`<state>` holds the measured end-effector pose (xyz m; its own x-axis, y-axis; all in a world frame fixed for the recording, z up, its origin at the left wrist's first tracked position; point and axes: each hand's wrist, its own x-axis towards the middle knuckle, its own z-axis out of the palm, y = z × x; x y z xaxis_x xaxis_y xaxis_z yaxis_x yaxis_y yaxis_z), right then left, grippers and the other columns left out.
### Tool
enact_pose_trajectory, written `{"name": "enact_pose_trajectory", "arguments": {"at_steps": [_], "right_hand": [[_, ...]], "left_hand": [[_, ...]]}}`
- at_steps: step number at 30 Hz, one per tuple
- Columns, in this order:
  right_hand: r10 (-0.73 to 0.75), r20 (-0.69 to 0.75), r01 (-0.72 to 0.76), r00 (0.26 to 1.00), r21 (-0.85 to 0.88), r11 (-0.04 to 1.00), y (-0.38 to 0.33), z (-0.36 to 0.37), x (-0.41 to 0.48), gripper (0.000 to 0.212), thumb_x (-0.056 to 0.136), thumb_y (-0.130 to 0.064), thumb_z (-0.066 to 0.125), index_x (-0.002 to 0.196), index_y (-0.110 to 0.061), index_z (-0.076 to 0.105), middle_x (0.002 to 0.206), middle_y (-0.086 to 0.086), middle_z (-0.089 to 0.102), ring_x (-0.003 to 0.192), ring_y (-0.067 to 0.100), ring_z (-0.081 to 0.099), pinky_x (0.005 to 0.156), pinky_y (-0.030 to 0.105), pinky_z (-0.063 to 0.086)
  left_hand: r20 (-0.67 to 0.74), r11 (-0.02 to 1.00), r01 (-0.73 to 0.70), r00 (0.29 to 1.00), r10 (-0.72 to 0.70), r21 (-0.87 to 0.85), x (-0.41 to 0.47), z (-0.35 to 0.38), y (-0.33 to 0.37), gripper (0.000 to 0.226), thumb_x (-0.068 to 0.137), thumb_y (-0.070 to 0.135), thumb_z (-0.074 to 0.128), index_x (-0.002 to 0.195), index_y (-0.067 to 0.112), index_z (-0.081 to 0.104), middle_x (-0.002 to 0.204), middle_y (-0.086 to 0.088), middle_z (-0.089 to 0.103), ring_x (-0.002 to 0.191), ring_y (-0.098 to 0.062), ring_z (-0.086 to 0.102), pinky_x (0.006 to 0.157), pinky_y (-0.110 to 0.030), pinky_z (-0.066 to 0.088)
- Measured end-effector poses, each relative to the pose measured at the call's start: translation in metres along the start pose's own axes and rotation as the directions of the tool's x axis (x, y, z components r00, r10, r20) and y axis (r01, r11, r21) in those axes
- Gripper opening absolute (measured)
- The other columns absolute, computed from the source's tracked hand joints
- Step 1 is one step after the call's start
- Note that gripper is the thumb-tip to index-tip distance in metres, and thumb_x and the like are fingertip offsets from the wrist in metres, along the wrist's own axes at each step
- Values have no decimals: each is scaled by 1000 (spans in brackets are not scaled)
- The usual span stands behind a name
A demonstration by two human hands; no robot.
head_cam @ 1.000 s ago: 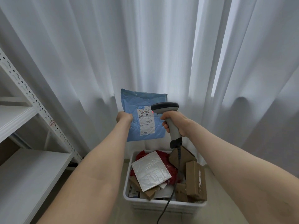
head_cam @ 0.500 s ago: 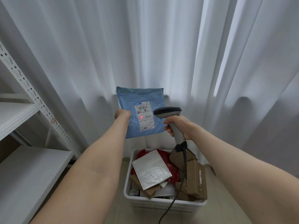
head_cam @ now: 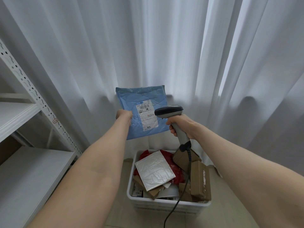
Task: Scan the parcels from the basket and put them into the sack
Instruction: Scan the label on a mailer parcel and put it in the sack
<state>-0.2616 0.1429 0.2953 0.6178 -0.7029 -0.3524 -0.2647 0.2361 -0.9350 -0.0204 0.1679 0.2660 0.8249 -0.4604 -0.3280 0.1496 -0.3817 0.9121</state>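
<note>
Head view, and I'm looking down along both forearms. My left grip (head_cam: pixel 123 114) holds the blue parcel (head_cam: pixel 141 99) by its left edge, fingers curled round it. The parcel is upright in the air, above and beyond the basket, with the white curtain (head_cam: pixel 148 46) behind it. Its white label (head_cam: pixel 146 116) faces me, barcodes showing.

My right grip (head_cam: pixel 181 124) is wrapped tight round the handle of the grey scanner (head_cam: pixel 169 111). The scanner's dark head points left at the label, just beside the label's right edge; I can't tell whether it touches the parcel. Its black cable (head_cam: pixel 181 195) drops from the handle, crosses the basket and runs down over the near rim.

The white basket (head_cam: pixel 164 203) sits on the floor (head_cam: pixel 120 211) below my hands, full of parcels. A silver mailer (head_cam: pixel 154 170) lies tilted on top at the left, over a red bag (head_cam: pixel 178 172). Brown boxes (head_cam: pixel 199 180) are stacked along the right side, with more brown card poking out beneath the mailer.

On the left stands a white metal shelf unit (head_cam: pixel 24 170), a small tag on its slanted post.
</note>
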Motion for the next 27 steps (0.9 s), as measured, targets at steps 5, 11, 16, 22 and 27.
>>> {"name": "enact_pose_trajectory", "arguments": {"at_steps": [5,11,16,22,27], "right_hand": [[0,-22,0,1000,-9,1000,-1,4,0,13,82,-7,59,95,-7,59,57,2,58,46,10,53,46,22,47],[1,-103,7,995,80,997,1,7,1,10,83,-6,61,93,-7,61,66,7,63,49,12,57,49,24,49],[64,-322,35,945,294,955,14,21,2,11,84,0,63,91,-7,59,82,13,62,56,19,60,49,26,48],[175,-276,-60,945,381,923,42,51,-13,13,84,-1,69,90,-7,59,85,16,64,54,24,63,46,29,57],[210,-257,-113,943,347,931,87,93,-50,13,82,0,69,86,-4,58,76,14,62,53,20,61,52,30,54]], "left_hand": [[7,1000,13,1000,-13,-19,3,-2,2,26,88,-2,54,114,-2,59,86,-4,57,82,-21,57,76,-31,52],[7,1000,0,1000,0,2,4,-5,-1,24,89,1,56,113,-2,59,89,-6,58,75,-20,58,76,-31,53],[52,998,-7,999,4,63,-5,-25,-15,26,91,9,56,115,-1,59,98,-9,59,86,-22,58,78,-32,50],[153,1000,-4,988,0,25,-49,-72,-53,32,96,12,54,122,-7,56,108,-18,65,73,-21,56,65,-31,47],[266,971,173,956,-125,-166,-111,-140,-100,38,86,19,69,119,2,60,110,-16,66,75,-22,63,77,-37,52]]}}
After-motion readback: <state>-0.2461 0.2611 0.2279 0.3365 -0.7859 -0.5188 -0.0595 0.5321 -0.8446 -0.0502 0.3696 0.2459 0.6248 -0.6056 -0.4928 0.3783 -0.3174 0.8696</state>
